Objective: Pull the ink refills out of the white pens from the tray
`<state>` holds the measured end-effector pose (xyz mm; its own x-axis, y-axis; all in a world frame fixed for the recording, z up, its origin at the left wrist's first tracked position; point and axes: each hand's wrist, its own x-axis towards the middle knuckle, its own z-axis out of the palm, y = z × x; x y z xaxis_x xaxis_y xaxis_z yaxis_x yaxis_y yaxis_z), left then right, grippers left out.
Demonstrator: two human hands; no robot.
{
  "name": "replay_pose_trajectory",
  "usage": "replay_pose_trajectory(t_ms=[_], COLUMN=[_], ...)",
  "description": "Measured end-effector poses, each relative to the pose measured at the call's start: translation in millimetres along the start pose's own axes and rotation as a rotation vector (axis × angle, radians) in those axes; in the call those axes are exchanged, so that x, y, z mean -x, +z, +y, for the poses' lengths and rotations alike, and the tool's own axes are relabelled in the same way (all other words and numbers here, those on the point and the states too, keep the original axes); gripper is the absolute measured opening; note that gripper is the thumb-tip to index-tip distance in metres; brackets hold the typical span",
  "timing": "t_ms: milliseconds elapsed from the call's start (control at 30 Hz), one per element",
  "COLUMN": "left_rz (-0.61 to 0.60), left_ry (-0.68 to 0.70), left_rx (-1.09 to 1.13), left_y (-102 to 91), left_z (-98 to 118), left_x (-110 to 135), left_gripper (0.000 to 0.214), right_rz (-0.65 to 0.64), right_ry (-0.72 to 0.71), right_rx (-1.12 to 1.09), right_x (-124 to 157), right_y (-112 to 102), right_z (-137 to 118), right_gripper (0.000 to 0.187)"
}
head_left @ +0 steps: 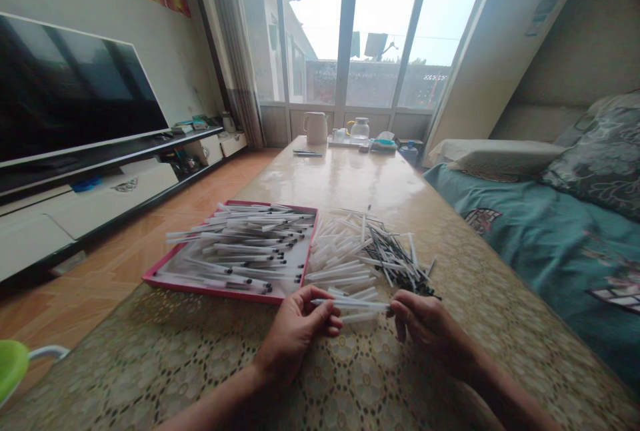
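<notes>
Between my two hands is a pen (pixel 357 305) with a pale, translucent barrel, lying level above the table's near part. My left hand (pixel 307 321) pinches its left, tip end between thumb and fingers. At the pen's dark right end, the fingers of my right hand (pixel 425 319) are closed on it. Just beyond lies a heap of white translucent pen barrels (pixel 340 264). Right of that heap is a pile of dark, thin refills (pixel 397 257). A pink-rimmed tray (pixel 225 293) on the left holds many pens (pixel 245 244) with black ends.
The long table (pixel 240 357) has a patterned cover. At its far end stand a beige jug (pixel 315 129), a glass pitcher (pixel 359 129) and a tissue pack (pixel 384 143). A sofa (pixel 505 231) runs along the right; a green seat (pixel 13 367) shows at lower left.
</notes>
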<state>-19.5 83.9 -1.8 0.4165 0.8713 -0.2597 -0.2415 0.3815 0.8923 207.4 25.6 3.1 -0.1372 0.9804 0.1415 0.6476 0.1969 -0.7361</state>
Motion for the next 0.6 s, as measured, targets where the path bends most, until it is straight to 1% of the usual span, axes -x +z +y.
replay_pose_trajectory(t_ms=[67,100,167,267,300,367,433,567,600], left_rz=[0.003,0.003,-0.002,-0.007,-0.009,-0.017,-0.023,-0.024,-0.021], left_ry=[0.004,0.005,-0.001,-0.004,-0.003,0.005,0.011,0.012,0.013], left_rx=[-0.002,-0.002,-0.002,0.006,0.006,0.004,0.002,-0.003,-0.005], left_y=[1.1,1.5,1.9,1.6,1.3,0.6,-0.3,-1.2,-1.0], left_z=[1.3,1.7,2.0,1.8,1.6,0.9,-0.1,-1.6,-1.6], left_x=[0.9,1.2,1.4,0.7,0.3,-0.5,-1.2,-1.6,-1.6], left_gripper=[0.031,0.031,0.031,0.031,0.031,0.03,0.029,0.028,0.029], right_rz=[-0.006,-0.007,-0.015,-0.018,-0.018,-0.022,-0.032,-0.024,-0.018], right_ry=[0.025,0.039,0.044,0.019,0.016,0.031,0.046,0.022,0.017], right_rx=[-0.025,-0.031,-0.019,0.014,0.013,-0.01,-0.025,-0.006,-0.003], right_x=[0.0,0.0,-0.2,-0.5,-0.5,-0.5,-0.3,-0.2,-0.3], right_y=[0.0,0.0,0.2,0.4,0.5,0.7,1.0,2.3,2.4], right_z=[-1.2,-1.6,-1.3,0.8,1.4,2.1,2.4,3.5,3.6], right_gripper=[0.02,0.019,0.022,0.035,0.033,0.023,0.021,0.035,0.036])
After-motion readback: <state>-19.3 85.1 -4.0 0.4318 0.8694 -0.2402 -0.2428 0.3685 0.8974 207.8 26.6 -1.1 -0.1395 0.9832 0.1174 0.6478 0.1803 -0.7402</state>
